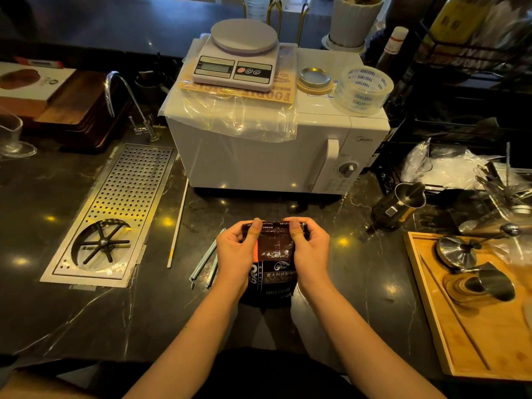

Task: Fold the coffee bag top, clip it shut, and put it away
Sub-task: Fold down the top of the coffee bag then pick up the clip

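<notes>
A dark brown coffee bag (275, 263) with white lettering stands on the black marble counter, near the front edge. My left hand (236, 253) grips its upper left side, thumb pressed on the folded top. My right hand (309, 249) grips the upper right side, fingers curled over the same fold. The bag's top edge is bent over toward me between both hands. A pale green slide-on sealing clip (203, 264) lies in two long pieces on the counter, just left of my left hand. A thin white stick (178, 226) lies further left.
A white microwave (273, 151) carrying a kitchen scale (237, 57) and tape rolls (364, 89) stands behind the bag. A perforated steel drip tray (115, 208) sits left, a black milk pitcher (398, 204) right, and a wooden tray (472, 335) with metal tools at the right edge.
</notes>
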